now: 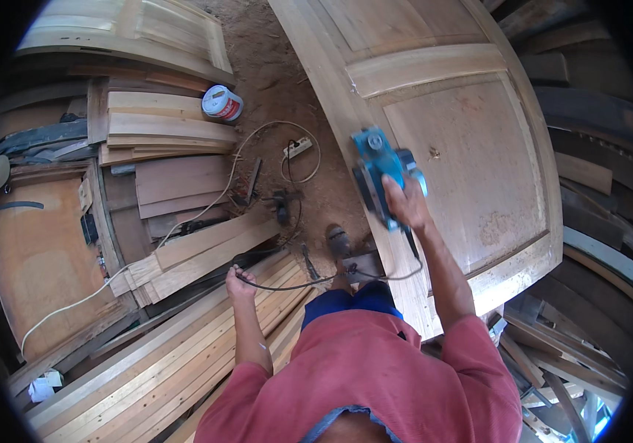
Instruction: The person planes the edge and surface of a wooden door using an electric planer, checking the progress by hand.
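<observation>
1. In the head view, we see a bucket [222,103] just beside the boards [173,128]; we cannot tell what it holds.
2. Our right hand [405,201] has its fingers wrapped round the planer [377,151], which lies beneath them along the door's [442,140] left edge.
3. Our left hand [240,284] curls its fingers round the cord [287,286].

Two Pairs, Five Singles

Two bare hands [240,284] [403,201] are counted along with two panelled doors [471,125] [121,26]. Once each, a blue planer [383,166], a white tub [222,103], a power strip [297,148], a pale cord [112,278] and a sandalled foot [338,241] are seen. The dark cords [276,288], partly hidden, cannot be numbered with certainty, nor can an exact figure be given for the stacked boards [161,362], which are overlapped.
</observation>
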{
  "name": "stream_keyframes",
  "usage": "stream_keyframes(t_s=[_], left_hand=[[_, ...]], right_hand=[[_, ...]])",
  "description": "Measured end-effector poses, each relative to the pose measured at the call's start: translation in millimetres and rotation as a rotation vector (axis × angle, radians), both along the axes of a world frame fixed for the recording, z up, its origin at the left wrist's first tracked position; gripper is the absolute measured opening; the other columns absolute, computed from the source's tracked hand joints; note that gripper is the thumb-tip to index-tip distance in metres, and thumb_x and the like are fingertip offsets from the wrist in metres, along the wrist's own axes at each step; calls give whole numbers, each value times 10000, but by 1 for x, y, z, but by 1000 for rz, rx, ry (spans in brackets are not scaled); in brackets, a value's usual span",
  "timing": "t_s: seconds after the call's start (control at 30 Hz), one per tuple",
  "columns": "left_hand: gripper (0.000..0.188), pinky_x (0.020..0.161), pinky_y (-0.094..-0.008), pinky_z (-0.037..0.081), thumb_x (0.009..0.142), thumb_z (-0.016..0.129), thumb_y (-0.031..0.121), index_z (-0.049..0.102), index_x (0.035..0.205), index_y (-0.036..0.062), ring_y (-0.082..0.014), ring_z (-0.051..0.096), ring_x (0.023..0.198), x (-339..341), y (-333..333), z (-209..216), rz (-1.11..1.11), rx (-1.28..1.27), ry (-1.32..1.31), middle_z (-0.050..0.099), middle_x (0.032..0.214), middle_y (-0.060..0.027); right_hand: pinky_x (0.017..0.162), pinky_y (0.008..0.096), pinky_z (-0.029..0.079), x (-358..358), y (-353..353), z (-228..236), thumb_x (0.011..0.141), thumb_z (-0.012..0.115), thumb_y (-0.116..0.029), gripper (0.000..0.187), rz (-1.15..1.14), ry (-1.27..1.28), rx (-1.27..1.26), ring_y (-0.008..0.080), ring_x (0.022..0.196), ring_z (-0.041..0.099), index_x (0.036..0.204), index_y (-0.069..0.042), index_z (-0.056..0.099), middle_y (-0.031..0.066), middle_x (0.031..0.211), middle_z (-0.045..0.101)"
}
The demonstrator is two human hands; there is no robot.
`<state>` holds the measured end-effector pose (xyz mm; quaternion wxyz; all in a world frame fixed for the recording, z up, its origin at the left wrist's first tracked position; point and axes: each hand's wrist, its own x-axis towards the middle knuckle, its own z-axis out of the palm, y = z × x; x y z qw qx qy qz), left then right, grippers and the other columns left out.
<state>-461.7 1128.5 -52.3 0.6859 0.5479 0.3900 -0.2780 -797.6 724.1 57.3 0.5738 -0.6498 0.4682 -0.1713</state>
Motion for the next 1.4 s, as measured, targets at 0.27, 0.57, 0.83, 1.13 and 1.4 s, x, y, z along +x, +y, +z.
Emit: stream_keyframes(t_s=[0.27,0.57,0.83,1.13,1.4], left_hand=[[293,492,-274,374,1081,461,329,634,937,141,-99,440,554,-11,-10,22,-97,-12,-17,493,666,68],[270,461,-279,351,1093,444,307,618,1068,102,-98,424,535,-5,18,20,-116,-163,-67,474,679,56],[411,434,-241,313,1110,416,396,624,1184,49,-64,331,464,80,-127,149,-340,-702,-347,407,629,83],[379,466,-241,339,1097,479,237,532,1348,-43,-75,394,542,139,-259,297,-480,-1029,-559,464,692,27],[465,379,-242,307,1119,398,383,588,1320,10,-80,336,435,255,-265,176,-580,-951,-252,408,620,52]], right_hand=[[539,400,462,83,-112,3,967,567,-557,634,18,-139,-22,215,501,567,652,-7,592,95,539,565],[507,362,411,-22,13,9,967,604,-485,493,60,18,63,154,531,523,777,-30,590,38,567,538],[527,332,419,-87,83,46,959,597,-531,516,-36,-57,120,142,557,532,894,-19,610,30,604,544],[492,317,420,-54,96,65,1024,516,-480,543,-232,95,165,143,486,528,728,-31,591,39,561,538],[475,308,423,-1,104,67,1021,525,-552,594,-386,104,197,139,503,537,993,31,630,50,620,558]])
